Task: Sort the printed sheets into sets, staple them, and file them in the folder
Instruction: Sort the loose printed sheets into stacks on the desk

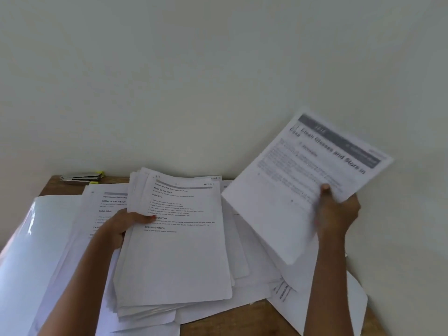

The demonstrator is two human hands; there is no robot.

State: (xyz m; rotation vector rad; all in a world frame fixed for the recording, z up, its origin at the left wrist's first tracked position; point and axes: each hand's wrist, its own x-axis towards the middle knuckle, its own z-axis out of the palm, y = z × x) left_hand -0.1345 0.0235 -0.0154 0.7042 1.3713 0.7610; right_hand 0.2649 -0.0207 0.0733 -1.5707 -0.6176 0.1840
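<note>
In the middle of the frame a thick stack of printed sheets [179,251] is gripped at its left edge by the left hand [126,223], the thumb laid over the top page and the fingers tucked beneath. At the right of the frame a lifted sheet [303,180], possibly several together since blur hides the edge, is pinched near its lower corner by the right hand [337,212], thumb in front and fingers behind, and is held tilted in the air above the table [242,318]. More loose sheets [106,202] are spread under and beside the stack, overlapping one another, and some are seen to overhang the table's edge at the lower right. A glossy cover taken to be the folder [31,238] lies at the left of the frame, and a stapler [82,177] is set at the upper left corner of the table, well apart from both hands. The sorting is judged to be under way; no staple can be made out in any set. Several slips can be foreseen: the stack is fanned at its lower edge and held on one side only, so pages could be shed from it; the heaps overlap, so sets could be mixed when the lifted sheet is laid down; the overhanging sheets could be brushed to the floor by the right forearm
</note>
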